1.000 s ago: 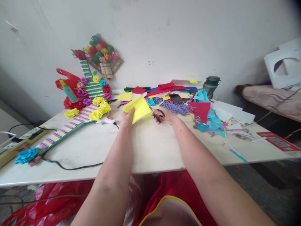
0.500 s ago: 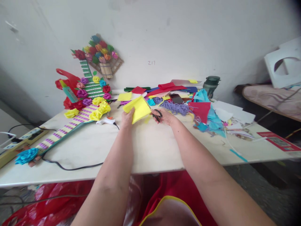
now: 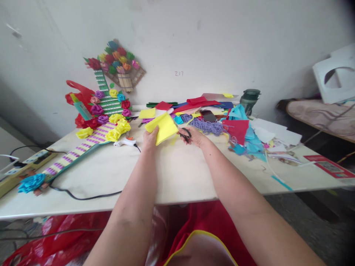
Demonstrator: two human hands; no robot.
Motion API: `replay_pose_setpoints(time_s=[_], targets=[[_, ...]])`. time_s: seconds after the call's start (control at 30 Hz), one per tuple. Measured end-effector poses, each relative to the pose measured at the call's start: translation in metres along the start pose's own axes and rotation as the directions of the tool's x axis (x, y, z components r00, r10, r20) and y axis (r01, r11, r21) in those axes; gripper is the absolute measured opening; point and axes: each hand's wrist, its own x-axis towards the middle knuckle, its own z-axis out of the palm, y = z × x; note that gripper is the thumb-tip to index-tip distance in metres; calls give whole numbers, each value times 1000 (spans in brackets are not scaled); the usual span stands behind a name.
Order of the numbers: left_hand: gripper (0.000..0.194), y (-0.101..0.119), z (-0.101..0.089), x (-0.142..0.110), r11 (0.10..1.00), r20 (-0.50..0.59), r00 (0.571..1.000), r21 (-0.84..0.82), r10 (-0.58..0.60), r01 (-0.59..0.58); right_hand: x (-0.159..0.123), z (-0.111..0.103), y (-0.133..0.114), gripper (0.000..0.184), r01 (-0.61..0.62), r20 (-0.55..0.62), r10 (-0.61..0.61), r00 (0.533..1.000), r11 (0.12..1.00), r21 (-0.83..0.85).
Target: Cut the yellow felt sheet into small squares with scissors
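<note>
A folded yellow sheet (image 3: 164, 128), paper or thin felt, is pinched in my left hand (image 3: 150, 138) with the thumb on top. My right hand (image 3: 192, 136) has its fingers through the black handles of a pair of scissors (image 3: 186, 135). The blades lie along the sheet's right edge; whether they are parted is hard to see. Below that edge, small yellow scraps (image 3: 174, 140) show on the white table (image 3: 185, 173). Another yellow square (image 3: 146, 113) lies just behind the held sheet.
Left of my arms are a white glue gun (image 3: 124, 142) and a flower-decorated cardboard guitar shape (image 3: 80, 149). Purple shredded paper (image 3: 208, 126), a red sheet (image 3: 237, 130) and blue scraps (image 3: 253, 144) pile up at right, before a dark green bottle (image 3: 249, 99). A black cord (image 3: 85, 198) crosses the front left.
Hardly anything differs. Both hands keep their hold on the yellow sheet and the scissors, and a yellow strip now shows over the purple shreds behind the scissors.
</note>
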Motion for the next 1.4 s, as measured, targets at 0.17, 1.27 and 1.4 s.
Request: replay_pose_setpoints(time_s=[0.17, 1.27, 1.4], targets=[[33, 3, 3, -2, 1000, -6, 1000, -19, -8, 8, 1, 0, 0, 32, 5, -6, -5, 1000, 1000, -2], [31, 13, 9, -12, 999, -33, 999, 32, -40, 41, 3, 7, 0, 29, 14, -77, -17, 997, 999, -42], [32, 15, 9, -13, 999, -18, 999, 13, -45, 45, 0, 8, -2, 31, 12, -46, -12, 999, 1000, -20]])
